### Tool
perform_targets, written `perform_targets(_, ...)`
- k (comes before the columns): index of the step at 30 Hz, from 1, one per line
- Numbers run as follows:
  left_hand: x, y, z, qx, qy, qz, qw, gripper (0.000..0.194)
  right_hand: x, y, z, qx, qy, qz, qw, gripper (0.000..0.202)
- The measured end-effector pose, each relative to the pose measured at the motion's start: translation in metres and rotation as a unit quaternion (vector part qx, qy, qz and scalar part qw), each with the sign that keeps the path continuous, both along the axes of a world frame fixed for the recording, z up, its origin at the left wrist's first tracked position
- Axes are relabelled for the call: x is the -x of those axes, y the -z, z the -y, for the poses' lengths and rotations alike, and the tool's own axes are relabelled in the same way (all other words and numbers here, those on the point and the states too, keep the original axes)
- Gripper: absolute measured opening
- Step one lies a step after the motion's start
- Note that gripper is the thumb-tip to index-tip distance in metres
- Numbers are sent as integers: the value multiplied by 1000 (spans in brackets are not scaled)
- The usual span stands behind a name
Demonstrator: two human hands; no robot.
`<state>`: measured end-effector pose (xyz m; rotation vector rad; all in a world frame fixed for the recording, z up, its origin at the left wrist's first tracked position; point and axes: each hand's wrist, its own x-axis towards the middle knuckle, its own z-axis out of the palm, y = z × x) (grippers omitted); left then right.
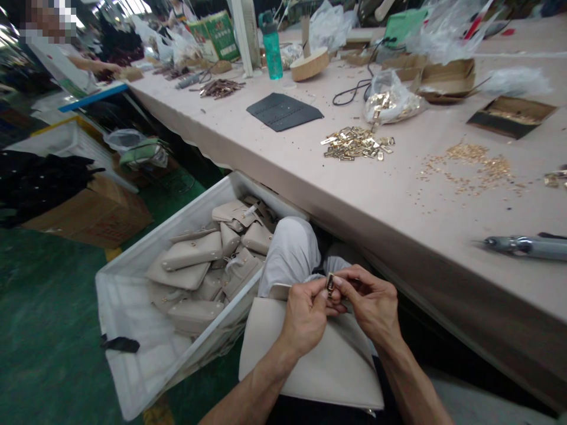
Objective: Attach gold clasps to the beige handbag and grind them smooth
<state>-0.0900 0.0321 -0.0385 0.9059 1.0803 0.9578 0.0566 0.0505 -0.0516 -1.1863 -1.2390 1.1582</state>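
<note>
A small gold-coloured metal piece (330, 284) is pinched between the fingertips of both hands. My left hand (305, 313) grips it from the left and my right hand (374, 301) from the right, with fingers closed. Beneath them, a beige bag (310, 360) lies across my lap. On the table, beyond the hands, is a pile of gold metal pieces (354, 143); to its right are scattered tiny gold bits (478, 165). A grey electric screwdriver (527, 245) rests near the table's right front edge.
Left of my legs stands a white bin (128, 378) holding several beige bags (195, 251). The pink-covered table (283, 159) bears a black sheet (283, 112), a teal bottle (272, 50), a plastic bag (392, 100) and open boxes (509, 118). A person's arm (95, 64) shows far left.
</note>
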Motion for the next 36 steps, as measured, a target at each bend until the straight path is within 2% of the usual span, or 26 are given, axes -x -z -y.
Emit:
perform_targets(12,0,0,-1,22,-5,-14,1000,23,-10,-2,0,-13,-24,33,999,12)
perform_targets(18,2,-2,-1,25,0,5,1000,29,-13,7,-2,11,-57,-33,998,15)
perform_targets(26,4,-7,-3,26,11,8,1000,32,-18,18,-5,18,-79,-36,996,16)
perform_targets(36,3,-7,-2,27,4,2,1000,31,-16,15,-7,21,-79,-54,995,15)
